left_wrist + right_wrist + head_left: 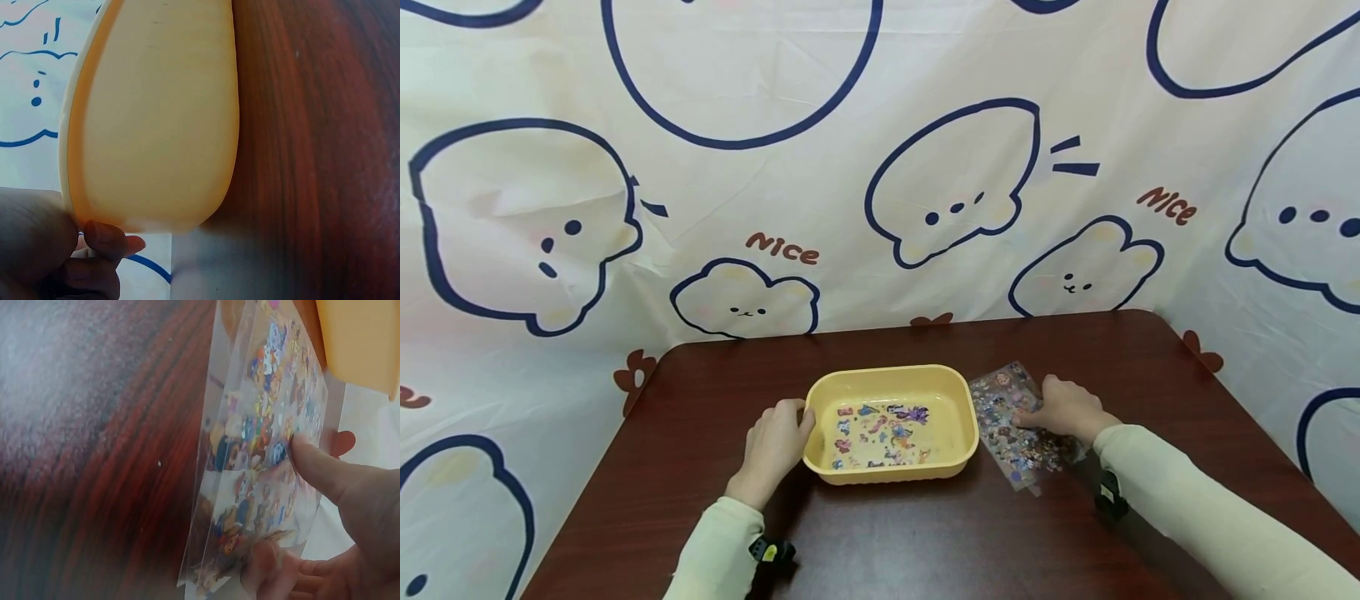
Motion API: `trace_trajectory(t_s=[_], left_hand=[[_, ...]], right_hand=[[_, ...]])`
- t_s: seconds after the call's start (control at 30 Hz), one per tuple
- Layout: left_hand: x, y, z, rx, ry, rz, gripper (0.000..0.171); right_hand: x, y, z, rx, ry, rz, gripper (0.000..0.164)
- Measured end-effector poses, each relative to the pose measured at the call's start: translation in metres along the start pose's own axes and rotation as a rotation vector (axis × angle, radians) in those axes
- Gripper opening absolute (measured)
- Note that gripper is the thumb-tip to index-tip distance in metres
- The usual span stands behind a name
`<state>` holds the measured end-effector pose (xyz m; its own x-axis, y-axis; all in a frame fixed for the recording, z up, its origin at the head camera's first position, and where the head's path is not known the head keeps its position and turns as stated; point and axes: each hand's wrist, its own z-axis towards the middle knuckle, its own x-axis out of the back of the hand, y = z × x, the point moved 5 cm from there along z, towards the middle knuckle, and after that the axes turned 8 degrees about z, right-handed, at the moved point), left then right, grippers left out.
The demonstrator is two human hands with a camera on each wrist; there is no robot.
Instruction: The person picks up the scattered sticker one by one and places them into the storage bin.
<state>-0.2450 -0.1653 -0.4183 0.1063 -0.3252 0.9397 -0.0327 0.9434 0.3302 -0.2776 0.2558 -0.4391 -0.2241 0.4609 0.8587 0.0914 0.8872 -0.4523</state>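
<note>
A shallow yellow plastic tray (887,476) sits mid-table, with colourful cartoon stickers (901,435) lying flat on its bottom. My left hand (773,446) grips the tray's left end at the rim; the left wrist view shows curled fingers against the outer wall (153,125). To the right of the tray lies a small stack of clear sticker sheets (1000,421), printed with many little figures. My right hand (1066,408) holds the stack by its right side. In the right wrist view the thumb (322,465) presses on the top sheet, and the other fingers curl at the edge.
The dark reddish-brown wooden table (880,542) has rounded far corners. A white cloth backdrop (820,192) with blue-outlined cartoon animals hangs behind it and at both sides. Dark bands (771,550) with devices are worn on both wrists over pale sleeves.
</note>
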Motion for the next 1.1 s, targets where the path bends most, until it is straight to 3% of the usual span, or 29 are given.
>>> trace_trajectory(t_s=[0.23, 0.6, 0.83, 1.1], left_hand=[[0.0, -0.001, 0.001, -0.005, 0.001, 0.004, 0.036], [-0.001, -0.001, 0.001, -0.003, -0.002, 0.001, 0.036], [-0.001, -0.002, 0.0, -0.002, 0.003, 0.003, 0.036], [0.0, -0.001, 0.0, -0.001, 0.005, 0.0, 0.037]], right_hand=[[0.004, 0.001, 0.002, 0.015, 0.035, -0.001, 0.039], [0.015, 0.004, -0.001, 0.044, 0.07, 0.012, 0.036], [0.018, 0.004, -0.003, 0.051, 0.083, 0.018, 0.046], [0.012, 0.009, 0.0, 0.042, 0.071, 0.042, 0.073]])
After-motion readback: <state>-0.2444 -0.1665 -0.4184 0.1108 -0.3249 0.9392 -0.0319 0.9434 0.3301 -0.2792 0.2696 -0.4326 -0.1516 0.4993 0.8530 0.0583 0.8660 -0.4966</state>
